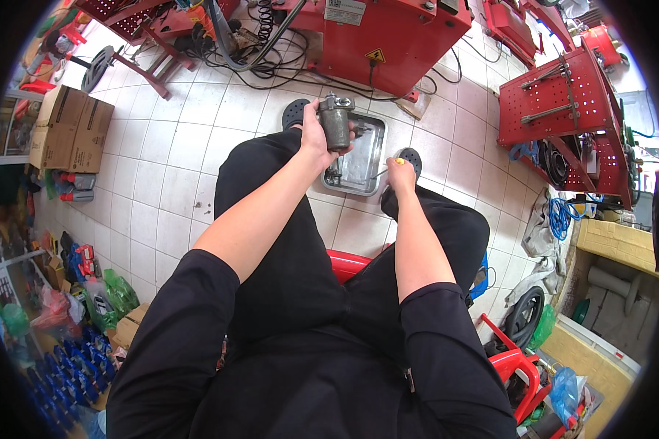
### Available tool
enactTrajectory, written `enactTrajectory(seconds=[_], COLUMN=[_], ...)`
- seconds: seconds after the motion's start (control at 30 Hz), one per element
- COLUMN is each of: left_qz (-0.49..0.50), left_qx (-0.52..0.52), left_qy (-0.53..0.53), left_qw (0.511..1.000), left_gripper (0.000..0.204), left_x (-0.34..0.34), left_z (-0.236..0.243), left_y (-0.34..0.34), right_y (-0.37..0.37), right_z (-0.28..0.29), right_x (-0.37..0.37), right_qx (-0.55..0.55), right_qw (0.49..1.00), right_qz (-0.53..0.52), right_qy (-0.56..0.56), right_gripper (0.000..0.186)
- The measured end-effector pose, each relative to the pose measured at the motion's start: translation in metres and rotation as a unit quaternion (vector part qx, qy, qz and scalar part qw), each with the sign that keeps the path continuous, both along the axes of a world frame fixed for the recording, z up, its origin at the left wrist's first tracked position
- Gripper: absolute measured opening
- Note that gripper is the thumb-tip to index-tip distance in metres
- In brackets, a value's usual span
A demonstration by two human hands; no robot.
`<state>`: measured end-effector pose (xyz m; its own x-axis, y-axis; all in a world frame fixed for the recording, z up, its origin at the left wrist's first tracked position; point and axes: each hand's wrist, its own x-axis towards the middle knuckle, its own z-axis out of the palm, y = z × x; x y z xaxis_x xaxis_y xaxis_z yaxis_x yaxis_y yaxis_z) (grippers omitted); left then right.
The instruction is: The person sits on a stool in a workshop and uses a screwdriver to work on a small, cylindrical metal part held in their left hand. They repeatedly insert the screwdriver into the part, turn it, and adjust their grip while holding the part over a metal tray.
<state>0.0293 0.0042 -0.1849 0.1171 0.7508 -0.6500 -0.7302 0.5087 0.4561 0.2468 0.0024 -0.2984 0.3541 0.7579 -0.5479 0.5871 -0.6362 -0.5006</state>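
My left hand (315,139) is wrapped round a grey metal cylinder with a wider, bracket-like top (336,124), held upright over the tray's left side. Between my feet lies a silver rectangular tray (377,146) on the floor. Small dark metal parts (333,175) rest in its near left corner, and others lie farther back, partly hidden by the cylinder. At the tray's right edge my right hand (400,175) is closed on a screwdriver (400,161) with a yellow handle. Its thin shaft points left over the tray.
A red machine (388,44) with black cables stands ahead. To the right is a red perforated tool stand (542,102) with wrenches on top. Cardboard boxes (69,128) stand at left. A red plastic seat (344,263) shows beneath me, and a blue cable coil (561,216) lies right.
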Motion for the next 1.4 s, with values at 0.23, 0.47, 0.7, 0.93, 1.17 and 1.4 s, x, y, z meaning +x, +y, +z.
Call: enactTrajectory(seconds=[0.23,0.47,0.7,0.93,1.17,1.4], left_qz=[0.0,-0.005,-0.001,-0.001,-0.009,-0.008], left_qx=[-0.005,0.0,-0.007,-0.006,0.006,0.002], left_qy=[-0.002,0.004,0.006,0.009,0.004,0.006], left_qw=[1.0,1.0,1.0,1.0,1.0,1.0], left_gripper=[0.061,0.06,0.062,0.062,0.059,0.06], left_x=[0.001,0.003,0.002,0.002,0.002,0.002], left_z=[-0.001,0.002,-0.003,-0.004,-0.001,-0.001], left_y=[0.001,0.001,0.002,0.002,0.001,0.0], right_y=[0.005,0.009,0.007,0.009,0.01,0.011], right_z=[-0.003,0.002,0.023,0.03,0.032,0.037], right_x=[0.003,0.013,0.006,0.006,0.008,0.002], right_qx=[0.013,0.025,0.023,0.019,0.034,0.053], right_qw=[0.999,0.996,0.994,0.992,0.992,0.994], right_qz=[0.007,-0.082,-0.103,-0.125,-0.124,-0.091], right_qy=[-0.035,-0.004,0.016,0.014,0.014,0.037], right_gripper=[0.043,0.038,0.038,0.038,0.037,0.035])
